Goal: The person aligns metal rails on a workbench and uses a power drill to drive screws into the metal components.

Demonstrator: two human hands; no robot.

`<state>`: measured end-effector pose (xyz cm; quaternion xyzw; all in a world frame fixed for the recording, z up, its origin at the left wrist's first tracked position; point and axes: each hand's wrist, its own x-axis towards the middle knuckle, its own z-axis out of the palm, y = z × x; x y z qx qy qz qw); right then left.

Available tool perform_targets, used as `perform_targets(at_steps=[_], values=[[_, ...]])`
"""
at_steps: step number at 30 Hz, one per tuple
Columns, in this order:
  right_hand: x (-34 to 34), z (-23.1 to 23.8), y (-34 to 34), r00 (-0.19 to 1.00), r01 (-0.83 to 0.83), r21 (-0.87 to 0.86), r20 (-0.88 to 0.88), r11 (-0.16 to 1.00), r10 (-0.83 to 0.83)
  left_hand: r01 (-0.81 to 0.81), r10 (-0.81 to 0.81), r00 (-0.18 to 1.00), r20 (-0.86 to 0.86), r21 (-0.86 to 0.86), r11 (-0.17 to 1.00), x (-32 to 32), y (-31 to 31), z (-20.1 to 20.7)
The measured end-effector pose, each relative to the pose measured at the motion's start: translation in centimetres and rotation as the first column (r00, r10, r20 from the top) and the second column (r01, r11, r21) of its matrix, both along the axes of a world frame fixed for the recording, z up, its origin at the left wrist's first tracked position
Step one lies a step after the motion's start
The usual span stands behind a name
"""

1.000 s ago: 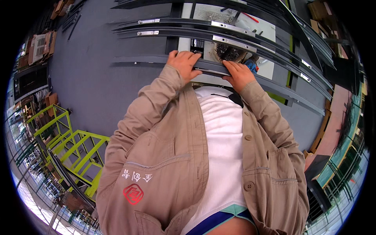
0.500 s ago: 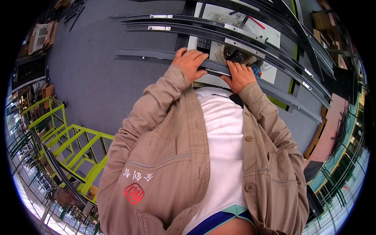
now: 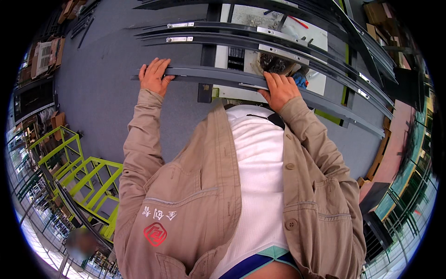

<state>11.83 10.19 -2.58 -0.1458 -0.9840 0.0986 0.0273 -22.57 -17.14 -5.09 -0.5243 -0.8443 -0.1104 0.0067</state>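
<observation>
A long dark grey metal profile (image 3: 209,73) lies crosswise in front of me over a workbench with a white top (image 3: 318,83). Near the profile's left end, my left hand (image 3: 155,77) is wrapped over it, thumb on the near side. My right hand (image 3: 280,91) grips the same profile about its middle, fingers over the top and thumb below. A thin silver strip (image 3: 253,85) shows on the profile beside my right thumb. Beyond it, more dark profiles (image 3: 223,41) run roughly parallel, bearing silver plates (image 3: 180,39).
An open container of small dark parts (image 3: 275,63) sits behind my right hand, with a blue-handled tool (image 3: 301,81) beside it. A red pen-like item (image 3: 298,22) lies farther back. Lime-green frames (image 3: 88,183) stand at left; cardboard boxes (image 3: 377,19) are at far right.
My left hand has slid left along the profile from its middle to near its left end. My right hand stays on the profile, almost in place. The view has shifted slightly.
</observation>
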Motion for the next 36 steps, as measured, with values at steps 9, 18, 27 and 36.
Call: perform_targets(at_steps=[9, 18, 27, 36], values=[[0.0, 0.3, 0.1, 0.997, 0.036, -0.04, 0.076, 0.999, -0.033, 0.041, -0.037, 0.986, 0.159, -0.021, 0.999, -1.3, -0.3, 0.0], [0.1, 0.3, 0.0, 0.997, 0.031, -0.046, 0.074, 0.998, -0.028, 0.034, -0.027, 0.981, 0.191, -0.034, 0.999, -1.1, -0.2, 0.5], [0.0, 0.3, -0.1, 0.997, 0.034, -0.053, 0.076, 0.998, -0.03, 0.037, -0.034, 0.978, 0.206, -0.01, 0.999, -0.9, -0.2, 0.6], [0.1, 0.0, -0.1, 0.999, 0.019, -0.021, 0.047, 1.0, -0.018, 0.033, -0.023, 0.982, 0.186, -0.053, 0.998, -1.1, -0.2, 0.3]])
